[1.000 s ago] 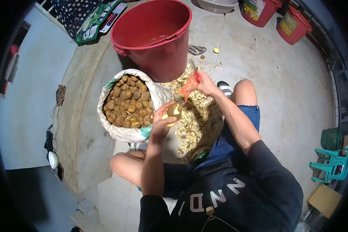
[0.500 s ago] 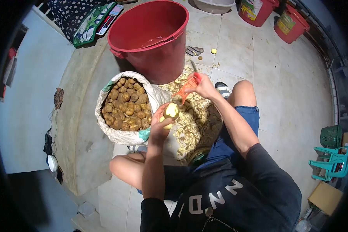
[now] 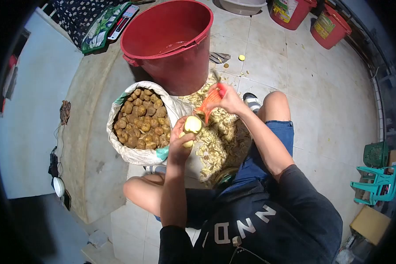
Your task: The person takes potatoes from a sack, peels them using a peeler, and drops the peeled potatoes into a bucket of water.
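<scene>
My left hand (image 3: 179, 147) is closed around a partly peeled potato (image 3: 192, 124), its pale yellow flesh bared on top with some brown skin left at the edge. More yellow flesh shows below my thumb; whether it belongs to a second potato I cannot tell. My right hand (image 3: 230, 102) grips an orange peeler (image 3: 205, 107), just up and right of the potato and apart from it. A knife with a red handle (image 3: 222, 90) also sticks out of that hand, its blade blurred and pointing away. Beneath both hands lie heaps of peelings (image 3: 220, 145).
An open white sack (image 3: 134, 155) of unpeeled potatoes (image 3: 143, 116) stands left of my hands. Beyond is a large red bucket (image 3: 176, 70) with water in it. Farther off are a pale basin (image 3: 242, 6), small red buckets (image 3: 330, 28) and a teal stool (image 3: 374, 187).
More yellow flesh now shows on top of the potato, and less brown skin. My left hand has turned it slightly; the peeler stays close by.
</scene>
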